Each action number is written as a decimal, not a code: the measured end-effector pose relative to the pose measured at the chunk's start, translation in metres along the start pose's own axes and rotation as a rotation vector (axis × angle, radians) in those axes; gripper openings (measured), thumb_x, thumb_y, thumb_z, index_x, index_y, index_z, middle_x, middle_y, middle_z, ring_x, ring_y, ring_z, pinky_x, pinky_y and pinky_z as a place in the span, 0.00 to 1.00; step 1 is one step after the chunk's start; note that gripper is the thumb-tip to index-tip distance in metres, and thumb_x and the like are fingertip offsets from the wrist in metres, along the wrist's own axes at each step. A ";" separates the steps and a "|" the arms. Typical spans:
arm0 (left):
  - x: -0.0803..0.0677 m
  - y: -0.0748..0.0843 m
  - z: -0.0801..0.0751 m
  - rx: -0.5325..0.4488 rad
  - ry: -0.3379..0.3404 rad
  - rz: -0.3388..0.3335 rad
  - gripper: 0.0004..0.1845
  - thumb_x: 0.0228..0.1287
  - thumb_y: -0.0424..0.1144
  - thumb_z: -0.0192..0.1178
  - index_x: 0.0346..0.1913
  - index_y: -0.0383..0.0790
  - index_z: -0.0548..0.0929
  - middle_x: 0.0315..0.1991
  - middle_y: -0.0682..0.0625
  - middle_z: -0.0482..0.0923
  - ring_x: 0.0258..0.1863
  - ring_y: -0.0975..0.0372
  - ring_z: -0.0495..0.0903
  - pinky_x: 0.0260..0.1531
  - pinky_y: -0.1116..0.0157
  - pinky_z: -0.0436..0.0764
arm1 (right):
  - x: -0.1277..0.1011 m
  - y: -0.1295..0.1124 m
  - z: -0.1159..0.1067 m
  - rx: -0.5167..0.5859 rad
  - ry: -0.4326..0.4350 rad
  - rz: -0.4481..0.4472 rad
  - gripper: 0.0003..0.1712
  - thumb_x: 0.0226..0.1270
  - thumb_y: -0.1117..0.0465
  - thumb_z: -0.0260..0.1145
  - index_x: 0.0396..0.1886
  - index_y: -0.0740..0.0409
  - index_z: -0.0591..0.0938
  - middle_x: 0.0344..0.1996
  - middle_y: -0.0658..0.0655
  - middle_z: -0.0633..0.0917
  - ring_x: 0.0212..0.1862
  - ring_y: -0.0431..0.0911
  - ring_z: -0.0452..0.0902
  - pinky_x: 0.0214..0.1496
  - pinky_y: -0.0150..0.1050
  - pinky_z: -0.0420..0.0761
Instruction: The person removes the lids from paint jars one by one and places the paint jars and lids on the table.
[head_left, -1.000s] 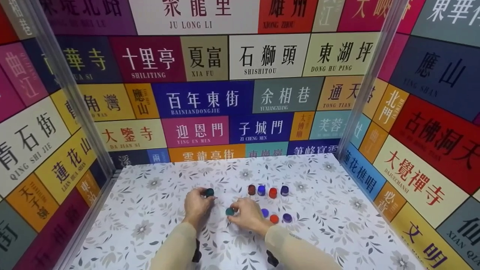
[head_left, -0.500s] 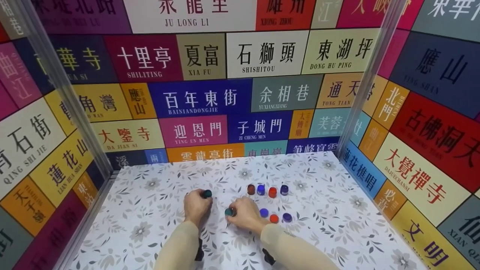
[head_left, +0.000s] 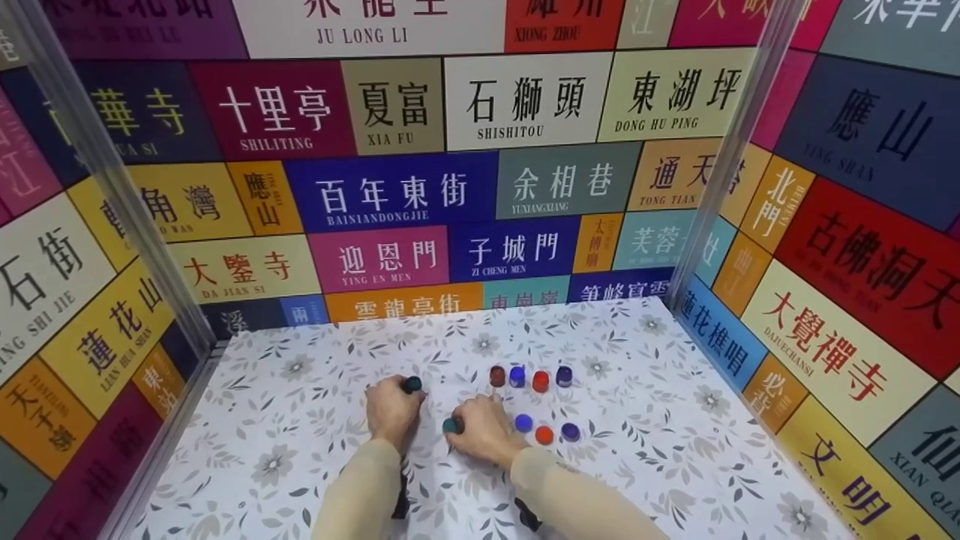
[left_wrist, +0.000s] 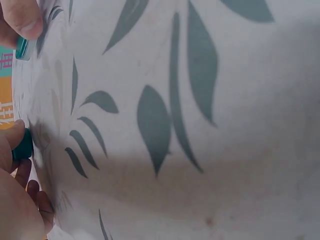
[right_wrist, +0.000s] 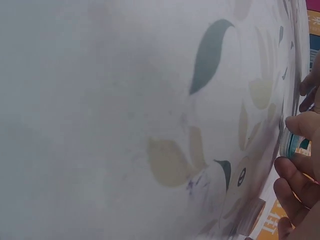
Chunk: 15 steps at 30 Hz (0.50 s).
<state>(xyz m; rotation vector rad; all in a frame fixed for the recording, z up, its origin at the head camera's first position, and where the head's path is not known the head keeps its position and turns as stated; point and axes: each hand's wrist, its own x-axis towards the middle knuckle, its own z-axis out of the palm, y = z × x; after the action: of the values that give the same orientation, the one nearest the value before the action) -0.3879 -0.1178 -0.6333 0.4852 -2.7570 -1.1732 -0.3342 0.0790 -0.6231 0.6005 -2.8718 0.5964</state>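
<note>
On the left in the head view, my left hand grips a small dark green paint pot low over the patterned tabletop. That pot shows dark teal between thumb and fingers at the left wrist view's edge. Close by to the right, my right hand pinches a green lid between thumb and fingers. In the right wrist view the lid has a clear ribbed rim, and the fingers curl below it. The hands are apart, each with its own piece.
Right of the hands stand paint pots in a row: brown, blue, red and purple. Nearer lie blue, red and purple lids. Lettered panels enclose the floral tabletop.
The head view has shifted slightly, moving the scene leftward. The left fingers have closed a little more around the green pot. My right hand has moved slightly left with the lid.
</note>
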 end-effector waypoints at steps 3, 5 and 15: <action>0.000 0.000 -0.001 0.007 0.003 -0.002 0.24 0.67 0.43 0.79 0.62 0.37 0.91 0.60 0.36 0.91 0.66 0.40 0.87 0.74 0.40 0.81 | 0.001 -0.002 0.002 -0.013 0.017 -0.001 0.13 0.61 0.46 0.84 0.31 0.49 0.94 0.25 0.46 0.88 0.36 0.46 0.79 0.60 0.51 0.72; 0.000 0.000 -0.001 0.008 0.005 0.005 0.24 0.67 0.43 0.79 0.62 0.37 0.91 0.60 0.36 0.91 0.65 0.40 0.87 0.73 0.39 0.81 | 0.001 -0.002 0.003 -0.018 0.027 -0.005 0.14 0.60 0.46 0.85 0.33 0.50 0.95 0.26 0.47 0.89 0.37 0.47 0.80 0.60 0.52 0.70; 0.000 -0.006 -0.002 0.059 0.057 0.104 0.20 0.64 0.42 0.80 0.54 0.34 0.93 0.52 0.35 0.94 0.58 0.40 0.91 0.67 0.41 0.85 | 0.005 -0.005 0.004 0.029 -0.012 0.060 0.16 0.60 0.44 0.86 0.36 0.50 0.96 0.29 0.48 0.90 0.39 0.48 0.79 0.59 0.50 0.70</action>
<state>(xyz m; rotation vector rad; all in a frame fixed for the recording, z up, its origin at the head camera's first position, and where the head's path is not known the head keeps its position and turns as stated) -0.3863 -0.1224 -0.6362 0.3701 -2.7386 -1.0419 -0.3368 0.0716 -0.6242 0.5261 -2.9064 0.6460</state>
